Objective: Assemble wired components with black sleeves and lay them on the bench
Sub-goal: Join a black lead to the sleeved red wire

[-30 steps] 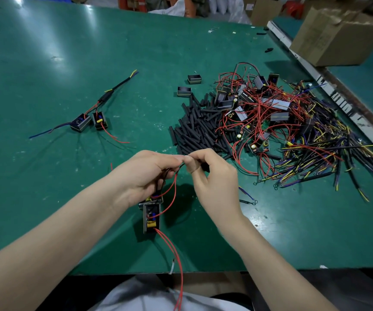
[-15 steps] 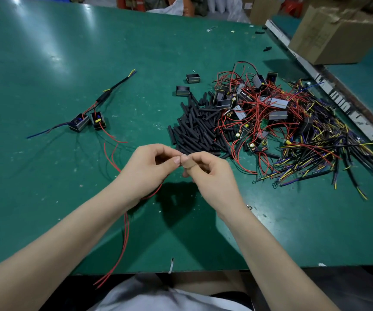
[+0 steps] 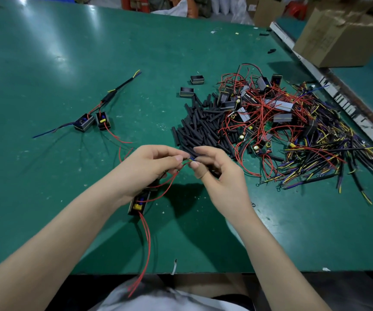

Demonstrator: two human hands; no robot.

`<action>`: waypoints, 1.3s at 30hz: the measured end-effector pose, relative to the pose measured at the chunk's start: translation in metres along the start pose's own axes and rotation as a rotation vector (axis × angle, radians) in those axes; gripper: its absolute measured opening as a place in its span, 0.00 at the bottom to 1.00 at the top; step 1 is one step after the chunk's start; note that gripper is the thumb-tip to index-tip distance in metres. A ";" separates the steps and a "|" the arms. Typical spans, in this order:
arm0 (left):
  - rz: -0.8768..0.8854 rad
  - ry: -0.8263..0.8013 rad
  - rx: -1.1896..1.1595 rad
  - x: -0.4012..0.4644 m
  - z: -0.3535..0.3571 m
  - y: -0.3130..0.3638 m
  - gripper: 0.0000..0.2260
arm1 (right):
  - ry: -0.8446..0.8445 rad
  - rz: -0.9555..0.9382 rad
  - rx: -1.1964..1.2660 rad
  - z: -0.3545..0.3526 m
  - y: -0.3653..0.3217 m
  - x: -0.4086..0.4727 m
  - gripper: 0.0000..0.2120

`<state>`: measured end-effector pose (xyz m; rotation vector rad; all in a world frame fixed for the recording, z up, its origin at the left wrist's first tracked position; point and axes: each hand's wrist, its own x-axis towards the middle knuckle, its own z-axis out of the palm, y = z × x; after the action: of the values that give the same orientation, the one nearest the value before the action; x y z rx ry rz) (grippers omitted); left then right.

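A green bench carries everything. Toward ten o'clock lies a finished assembly with a black sleeve and two small black boxes. At one o'clock a heap of black sleeves touches a tangle of red-wired components; two loose black boxes sit just beside it. Dark yellow-tipped wires spread toward three o'clock

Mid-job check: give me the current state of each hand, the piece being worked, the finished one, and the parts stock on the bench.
Left hand: fingers pinching wire ends, red wires trailing under it.
Right hand: fingers pinching the same wire ends from the other side.
Black component: hanging below the left hand, red leads running off the bench edge.
Finished assembly: lying on the bench, far left, untouched.
Black sleeves: loose pile.
Wired parts heap: tangled, unsorted.
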<state>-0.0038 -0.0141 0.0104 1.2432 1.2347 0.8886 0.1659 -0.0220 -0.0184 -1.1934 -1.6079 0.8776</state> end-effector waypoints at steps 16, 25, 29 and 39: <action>0.148 -0.021 0.429 0.003 -0.013 -0.009 0.09 | 0.026 -0.057 -0.019 -0.018 0.004 0.002 0.12; 0.228 -0.121 0.805 -0.004 -0.011 -0.006 0.17 | -0.092 -0.082 -0.217 -0.033 -0.003 0.017 0.08; 0.277 -0.089 0.830 0.000 0.006 -0.003 0.15 | -0.084 -0.109 -0.249 -0.029 -0.004 0.020 0.07; 0.190 0.031 0.691 0.001 -0.053 -0.012 0.08 | -0.006 -0.090 -0.228 -0.028 0.007 0.017 0.08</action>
<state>-0.0571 -0.0049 0.0041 1.9213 1.5307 0.6239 0.1923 -0.0037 -0.0115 -1.2639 -1.7882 0.6537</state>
